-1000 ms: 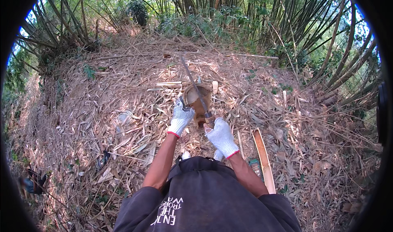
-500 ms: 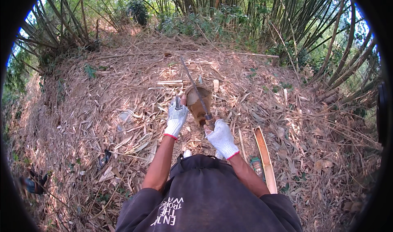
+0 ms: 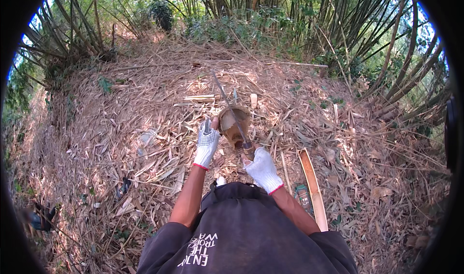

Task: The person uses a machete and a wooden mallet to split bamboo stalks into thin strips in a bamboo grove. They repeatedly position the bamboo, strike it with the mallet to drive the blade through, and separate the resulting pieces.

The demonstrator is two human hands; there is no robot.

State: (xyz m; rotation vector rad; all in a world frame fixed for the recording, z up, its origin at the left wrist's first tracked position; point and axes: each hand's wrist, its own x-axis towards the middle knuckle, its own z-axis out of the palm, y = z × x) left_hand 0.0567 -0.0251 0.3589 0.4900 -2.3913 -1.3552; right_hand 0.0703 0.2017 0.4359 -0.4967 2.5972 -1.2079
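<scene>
One knife [image 3: 236, 118] in R hand [image 3: 262, 167], grip wrapped tight; blade slants over brown piece [image 3: 230, 130], which sits ahead, betw. the hands; L hand [image 3: 208, 134] at its left rim, fingers half curled, can't tell if gripping; done: bamboo [image 3: 313, 189] at right lies split open; prob. midway; any cut on brown piece unclear, amt. left likewise.

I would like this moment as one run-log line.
left hand: at wooden block; right hand: holding long-bladed knife; ground, right: split bamboo
</scene>
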